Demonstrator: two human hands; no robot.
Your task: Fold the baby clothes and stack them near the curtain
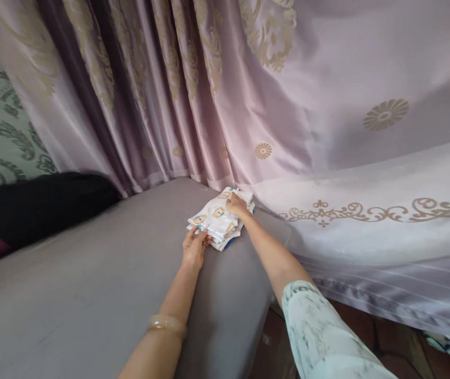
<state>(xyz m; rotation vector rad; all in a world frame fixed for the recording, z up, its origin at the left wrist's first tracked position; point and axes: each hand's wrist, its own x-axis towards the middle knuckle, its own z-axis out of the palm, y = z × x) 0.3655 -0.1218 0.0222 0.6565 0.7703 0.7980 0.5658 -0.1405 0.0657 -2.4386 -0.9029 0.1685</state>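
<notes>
A small stack of folded white cloths (217, 213) lies near the far right corner of the grey cushioned surface. Its top piece carries yellow-orange figures and touches of teal; a bit of blue shows at the bottom right. My left hand (195, 248) grips the near left edge of the stack, fingers bent against the fabric. On the right part of the top cloth, my right hand (237, 205) is closed with its fingertips pinching the fabric. Whether either hand holds one layer or several is hidden.
The grey padded surface (102, 279) spreads to the left, with a black and dark-red cushion (51, 208) along its back. Pink-mauve curtains (280, 121) with gold patterns hang behind and to the right. Below the right edge lies a dark reddish floor (274, 342).
</notes>
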